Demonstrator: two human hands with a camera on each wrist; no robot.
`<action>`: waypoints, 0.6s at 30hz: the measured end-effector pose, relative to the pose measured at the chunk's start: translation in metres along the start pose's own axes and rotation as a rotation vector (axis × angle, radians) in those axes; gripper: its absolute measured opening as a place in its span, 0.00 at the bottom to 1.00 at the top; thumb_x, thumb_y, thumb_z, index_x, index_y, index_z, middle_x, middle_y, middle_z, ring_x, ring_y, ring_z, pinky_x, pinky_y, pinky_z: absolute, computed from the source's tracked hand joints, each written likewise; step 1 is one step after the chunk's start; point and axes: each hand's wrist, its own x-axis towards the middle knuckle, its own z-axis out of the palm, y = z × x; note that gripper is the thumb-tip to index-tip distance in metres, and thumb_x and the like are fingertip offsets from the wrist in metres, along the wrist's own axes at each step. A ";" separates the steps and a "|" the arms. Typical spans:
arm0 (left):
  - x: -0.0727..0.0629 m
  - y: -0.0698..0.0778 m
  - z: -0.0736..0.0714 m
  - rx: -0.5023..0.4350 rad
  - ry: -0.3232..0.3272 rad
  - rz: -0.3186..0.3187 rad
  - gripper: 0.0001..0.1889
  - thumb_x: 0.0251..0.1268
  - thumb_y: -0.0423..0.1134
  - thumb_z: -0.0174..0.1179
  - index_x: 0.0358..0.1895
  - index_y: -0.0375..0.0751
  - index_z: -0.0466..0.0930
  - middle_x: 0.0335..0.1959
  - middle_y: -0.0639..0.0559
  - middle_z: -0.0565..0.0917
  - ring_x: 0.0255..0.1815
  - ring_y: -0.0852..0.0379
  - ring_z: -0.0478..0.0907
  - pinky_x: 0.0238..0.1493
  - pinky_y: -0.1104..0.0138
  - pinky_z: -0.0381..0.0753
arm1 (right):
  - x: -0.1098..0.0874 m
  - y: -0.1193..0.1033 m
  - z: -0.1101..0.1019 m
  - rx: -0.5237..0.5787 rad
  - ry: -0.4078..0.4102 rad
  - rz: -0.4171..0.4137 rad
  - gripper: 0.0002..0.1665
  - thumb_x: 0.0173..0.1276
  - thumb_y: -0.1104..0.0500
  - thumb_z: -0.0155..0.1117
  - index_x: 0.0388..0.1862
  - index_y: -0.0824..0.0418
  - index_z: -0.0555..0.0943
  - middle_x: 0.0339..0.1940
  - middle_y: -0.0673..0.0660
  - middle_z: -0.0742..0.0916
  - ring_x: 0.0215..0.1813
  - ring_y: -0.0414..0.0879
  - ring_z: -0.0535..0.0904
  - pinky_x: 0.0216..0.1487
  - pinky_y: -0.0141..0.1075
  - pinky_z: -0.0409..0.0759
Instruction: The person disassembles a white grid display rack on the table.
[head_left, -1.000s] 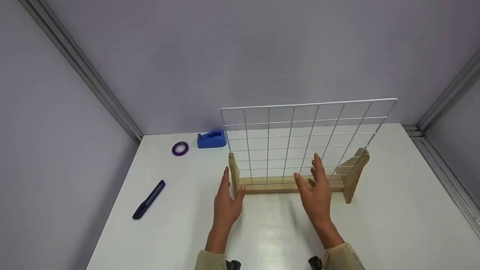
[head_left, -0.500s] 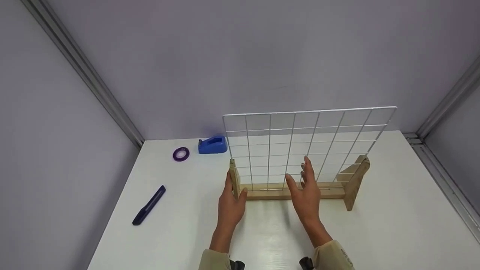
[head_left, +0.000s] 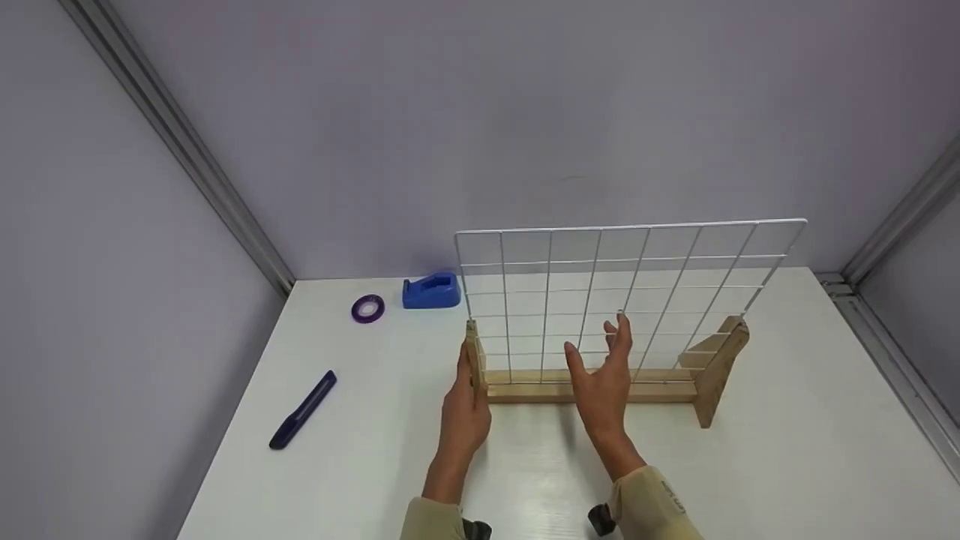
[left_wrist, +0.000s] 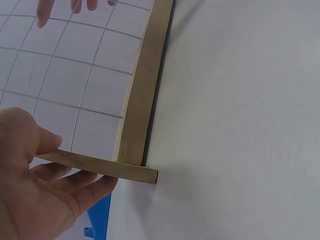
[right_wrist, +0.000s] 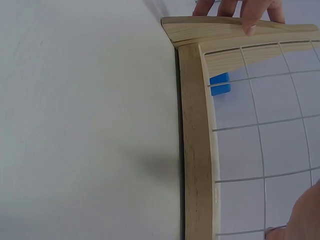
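Observation:
A rack with a white wire grid (head_left: 630,227) leans back from a wooden base bar (head_left: 525,394), which joins two wooden end pieces. My left hand (head_left: 463,421) grips the left end piece (left_wrist: 107,167); in the left wrist view the thumb lies on its inner face and the fingers behind its outer face. In front of the grid, around its middle, my right hand (head_left: 604,391) is held with thumb and fingers spread apart, holding nothing. Only a small part of this hand shows in the right wrist view. The right end piece (head_left: 718,379) stands untouched.
On the white table (head_left: 360,480), a blue tape dispenser (head_left: 431,292) stands behind the rack's left end, beside a purple ring-shaped roll (head_left: 358,314). A dark blue utility knife (head_left: 302,411) lies farther left. Pale panels enclose the back and sides.
My left hand has come up to the left end piece and now grips it. The right hand has moved left across the grid's front. The head view has shifted slightly.

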 end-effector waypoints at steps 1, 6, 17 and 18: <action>0.000 -0.001 0.000 -0.001 0.001 -0.005 0.37 0.78 0.27 0.47 0.83 0.43 0.42 0.80 0.36 0.60 0.76 0.36 0.65 0.74 0.44 0.68 | 0.001 0.001 0.002 -0.002 0.008 -0.003 0.54 0.71 0.50 0.69 0.84 0.49 0.46 0.78 0.60 0.70 0.81 0.61 0.61 0.72 0.62 0.69; -0.001 -0.003 0.001 -0.015 -0.009 -0.020 0.37 0.79 0.29 0.46 0.84 0.48 0.40 0.81 0.38 0.58 0.77 0.37 0.64 0.75 0.44 0.67 | 0.002 0.006 0.008 -0.010 0.064 -0.047 0.52 0.70 0.57 0.70 0.83 0.48 0.49 0.75 0.62 0.72 0.77 0.64 0.66 0.73 0.61 0.69; -0.004 -0.004 0.000 -0.011 -0.022 -0.010 0.38 0.80 0.30 0.46 0.84 0.49 0.38 0.79 0.35 0.60 0.75 0.35 0.67 0.72 0.42 0.69 | 0.003 0.013 0.008 -0.056 0.149 -0.134 0.52 0.65 0.63 0.74 0.82 0.52 0.57 0.72 0.57 0.78 0.68 0.56 0.77 0.66 0.54 0.79; -0.003 -0.004 0.000 -0.014 -0.018 -0.008 0.37 0.80 0.30 0.46 0.84 0.49 0.39 0.80 0.35 0.60 0.75 0.35 0.67 0.72 0.42 0.69 | 0.004 0.012 0.008 -0.056 0.149 -0.138 0.52 0.64 0.63 0.74 0.82 0.52 0.57 0.73 0.57 0.78 0.68 0.56 0.77 0.65 0.54 0.79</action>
